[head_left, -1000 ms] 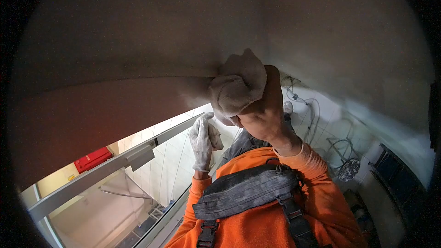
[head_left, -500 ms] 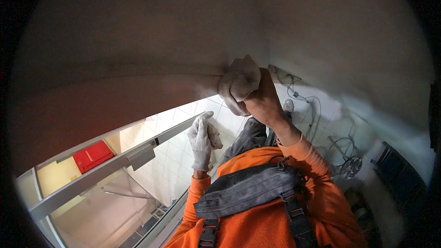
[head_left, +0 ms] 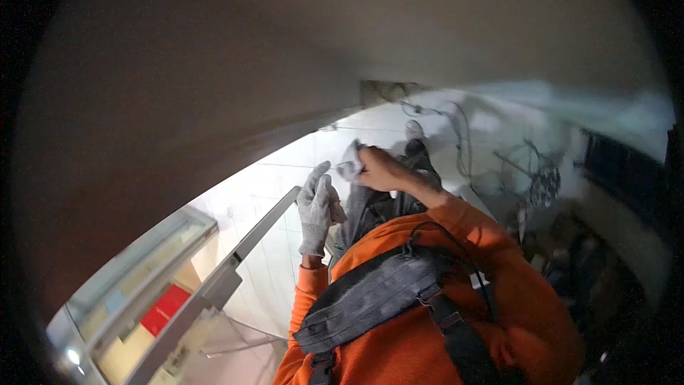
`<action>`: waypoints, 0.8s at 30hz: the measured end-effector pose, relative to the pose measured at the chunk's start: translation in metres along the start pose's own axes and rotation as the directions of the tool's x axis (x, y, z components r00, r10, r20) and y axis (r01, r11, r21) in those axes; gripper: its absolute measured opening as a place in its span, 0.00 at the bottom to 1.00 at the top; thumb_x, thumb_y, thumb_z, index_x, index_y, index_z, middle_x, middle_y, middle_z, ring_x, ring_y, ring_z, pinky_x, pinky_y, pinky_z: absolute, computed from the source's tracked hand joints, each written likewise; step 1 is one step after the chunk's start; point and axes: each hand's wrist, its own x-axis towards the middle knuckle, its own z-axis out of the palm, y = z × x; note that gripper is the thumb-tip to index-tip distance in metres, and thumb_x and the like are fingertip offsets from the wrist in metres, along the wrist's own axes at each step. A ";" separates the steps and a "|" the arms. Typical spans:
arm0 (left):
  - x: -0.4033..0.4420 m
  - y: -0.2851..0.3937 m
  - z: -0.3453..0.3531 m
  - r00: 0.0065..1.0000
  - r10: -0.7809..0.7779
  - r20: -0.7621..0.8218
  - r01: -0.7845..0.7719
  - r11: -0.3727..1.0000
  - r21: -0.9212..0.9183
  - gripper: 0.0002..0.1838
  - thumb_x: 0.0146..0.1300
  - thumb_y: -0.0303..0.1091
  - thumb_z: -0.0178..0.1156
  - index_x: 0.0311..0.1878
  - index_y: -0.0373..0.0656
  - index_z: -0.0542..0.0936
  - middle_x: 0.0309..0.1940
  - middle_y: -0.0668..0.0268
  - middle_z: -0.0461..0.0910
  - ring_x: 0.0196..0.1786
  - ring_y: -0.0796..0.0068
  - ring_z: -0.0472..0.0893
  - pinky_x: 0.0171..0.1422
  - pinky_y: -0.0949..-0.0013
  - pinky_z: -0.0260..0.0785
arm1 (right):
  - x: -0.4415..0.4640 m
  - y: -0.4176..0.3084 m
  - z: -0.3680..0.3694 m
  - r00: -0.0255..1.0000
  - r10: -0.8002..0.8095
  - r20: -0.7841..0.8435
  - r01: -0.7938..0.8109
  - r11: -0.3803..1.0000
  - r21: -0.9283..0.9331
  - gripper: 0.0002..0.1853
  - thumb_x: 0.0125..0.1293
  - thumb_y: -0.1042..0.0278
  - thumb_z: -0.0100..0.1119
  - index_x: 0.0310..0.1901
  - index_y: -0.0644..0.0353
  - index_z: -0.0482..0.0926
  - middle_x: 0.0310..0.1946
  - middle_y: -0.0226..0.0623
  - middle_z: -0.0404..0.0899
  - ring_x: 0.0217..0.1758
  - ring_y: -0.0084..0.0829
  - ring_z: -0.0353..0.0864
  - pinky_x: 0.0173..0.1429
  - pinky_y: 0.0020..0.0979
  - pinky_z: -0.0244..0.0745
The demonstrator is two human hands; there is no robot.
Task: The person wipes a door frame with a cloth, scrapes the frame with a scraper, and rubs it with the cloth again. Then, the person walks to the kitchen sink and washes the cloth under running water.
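Observation:
My right hand point(head_left: 385, 170), bare, grips a folded sheet of sandpaper point(head_left: 350, 162), greyish and blurred. It is in front of my legs, apart from the wall surface. My left hand point(head_left: 315, 210) wears a grey knit glove and is raised just left of it. Its index finger points up while the other fingers curl round a pale lump point(head_left: 335, 212) that I cannot make out. Close by my left hand is the end of a metal rail point(head_left: 267, 221). A large dim wall surface point(head_left: 235, 78) fills the upper view, its lower edge beyond both hands.
Loose cables point(head_left: 463, 135) lie on the pale tiled floor point(head_left: 271, 164) near my shoe point(head_left: 414, 129). A tangled dark object point(head_left: 544, 187) lies at the right. Lower left, a red box point(head_left: 165, 309) is beyond the rail. A black strap bag point(head_left: 377, 299) crosses my orange top.
My right hand has come down and slightly left, away from the wall surface, with the sandpaper in it. My left hand stays nearly in place. The camera view has shifted.

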 end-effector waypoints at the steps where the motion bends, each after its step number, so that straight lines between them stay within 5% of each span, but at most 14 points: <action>1: 0.003 -0.001 0.011 0.997 -0.064 0.040 0.066 0.997 -0.035 0.16 0.78 0.39 0.57 0.59 0.37 0.80 0.19 0.75 0.72 0.16 0.89 0.66 0.19 0.80 0.58 | -0.001 0.015 0.009 0.998 -0.052 -0.026 0.052 0.999 0.012 0.22 0.60 0.57 0.70 0.41 0.73 0.77 0.40 0.61 0.82 0.45 0.55 0.84 0.50 0.48 0.76; 4: 0.023 -0.036 0.009 0.987 -0.104 0.124 0.092 0.991 0.092 0.16 0.77 0.39 0.59 0.59 0.38 0.81 0.21 0.77 0.72 0.17 0.91 0.66 0.20 0.81 0.57 | -0.012 0.032 0.026 0.986 -0.100 -0.131 0.085 0.990 -0.114 0.25 0.59 0.56 0.70 0.46 0.73 0.78 0.42 0.61 0.83 0.48 0.57 0.84 0.51 0.46 0.78; 8: 0.031 -0.052 -0.001 0.947 -0.178 0.267 0.128 0.973 0.193 0.16 0.76 0.40 0.61 0.58 0.39 0.83 0.24 0.79 0.75 0.21 0.92 0.66 0.23 0.82 0.57 | -0.026 0.046 0.037 0.990 -0.026 -0.137 0.039 0.995 0.093 0.24 0.59 0.63 0.69 0.51 0.71 0.76 0.45 0.59 0.82 0.50 0.55 0.83 0.54 0.46 0.77; 11: 0.040 -0.061 -0.015 0.903 -0.252 0.348 0.168 0.953 0.254 0.17 0.76 0.40 0.61 0.59 0.39 0.82 0.26 0.78 0.77 0.23 0.92 0.67 0.25 0.83 0.59 | -0.038 0.060 0.064 0.982 -0.015 -0.187 0.061 0.967 0.246 0.23 0.62 0.63 0.68 0.54 0.68 0.76 0.53 0.57 0.79 0.57 0.50 0.81 0.60 0.43 0.75; 15: 0.036 -0.070 -0.009 0.851 -0.312 0.422 0.152 0.916 0.371 0.17 0.77 0.37 0.59 0.60 0.35 0.80 0.27 0.77 0.76 0.23 0.90 0.70 0.24 0.80 0.64 | -0.070 0.064 0.086 0.948 0.191 -0.254 -0.057 0.888 0.457 0.26 0.65 0.58 0.69 0.59 0.65 0.77 0.57 0.52 0.77 0.61 0.44 0.78 0.62 0.40 0.73; 18: 0.037 -0.077 0.006 0.815 -0.312 0.488 0.176 0.936 0.305 0.15 0.76 0.33 0.59 0.59 0.36 0.80 0.36 0.73 0.82 0.34 0.86 0.77 0.37 0.78 0.72 | -0.078 0.079 0.101 0.911 0.271 -0.312 -0.090 0.867 0.490 0.26 0.66 0.53 0.73 0.59 0.62 0.79 0.57 0.47 0.78 0.58 0.42 0.80 0.62 0.39 0.74; 20: 0.049 -0.094 0.000 0.756 -0.288 0.588 0.071 0.929 0.364 0.13 0.76 0.31 0.59 0.58 0.36 0.81 0.44 0.71 0.83 0.43 0.83 0.80 0.47 0.77 0.74 | -0.088 0.101 0.114 0.888 0.182 -0.421 0.056 0.868 0.493 0.27 0.65 0.53 0.74 0.59 0.61 0.80 0.57 0.47 0.79 0.58 0.41 0.80 0.63 0.37 0.74; 22: 0.051 -0.096 0.007 0.729 -0.320 0.605 0.101 0.924 0.368 0.12 0.75 0.31 0.59 0.57 0.36 0.81 0.43 0.72 0.84 0.41 0.85 0.79 0.43 0.78 0.73 | -0.095 0.103 0.121 0.817 0.262 -0.514 0.105 0.808 0.579 0.26 0.64 0.52 0.74 0.56 0.61 0.82 0.54 0.45 0.81 0.56 0.40 0.81 0.62 0.37 0.74; 24: 0.040 -0.083 0.025 0.712 -0.397 0.579 0.168 0.897 0.408 0.12 0.76 0.29 0.56 0.56 0.37 0.82 0.40 0.71 0.84 0.33 0.86 0.79 0.33 0.79 0.72 | -0.103 0.105 0.110 0.811 0.124 -0.571 0.206 0.854 0.478 0.24 0.64 0.52 0.74 0.54 0.62 0.82 0.53 0.46 0.82 0.54 0.40 0.82 0.60 0.38 0.75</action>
